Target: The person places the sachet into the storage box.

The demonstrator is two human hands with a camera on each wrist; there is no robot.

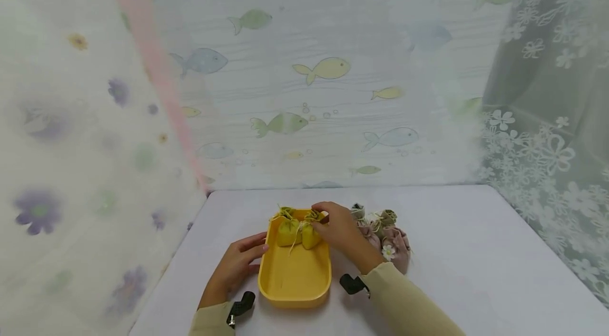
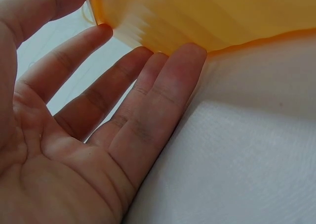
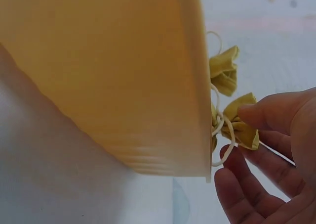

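Note:
A yellow plastic tray (image 1: 294, 279) stands on the white table, with two yellow-green drawstring pouches side by side at its far end. My right hand (image 1: 340, 227) reaches over the far right corner and pinches the gathered top of the right pouch (image 1: 310, 238). In the right wrist view, thumb and fingers lie on either side of that pouch's neck (image 3: 240, 127), beside its pale cord. The left pouch (image 1: 287, 235) sits against it, untouched. At the tray's left side my left hand (image 1: 238, 267) rests with extended fingers, fingertips on the outer wall (image 2: 212, 16) near its base.
To the right of the tray, partly behind my right forearm, several more pouches are grouped: a dusty pink one (image 1: 398, 243) with a white flower, a grey-topped one (image 1: 358, 211) and an olive-topped one (image 1: 387, 216). Patterned curtains (image 1: 304, 156) enclose the table's back and sides.

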